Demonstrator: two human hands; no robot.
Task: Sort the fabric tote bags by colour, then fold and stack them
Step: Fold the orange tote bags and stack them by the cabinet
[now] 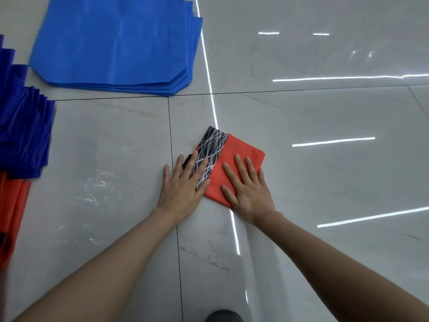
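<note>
A folded orange tote bag (241, 152) with a black band of white scribbled lines lies on the tiled floor in the middle of the view. My left hand (183, 184) presses flat on its left side, fingers straight over the black band. My right hand (246, 189) lies flat on the orange part, fingers spread. A stack of light blue bags (116, 43) lies spread out at the top left. Dark blue bags (23, 131) are piled at the left edge. Below them more orange bags (11, 205) show partly, cut off by the frame.
The glossy pale marble floor (325, 112) stretches to the right with bright light reflections and dark grout lines. A dark shoe tip (224, 316) shows at the bottom edge.
</note>
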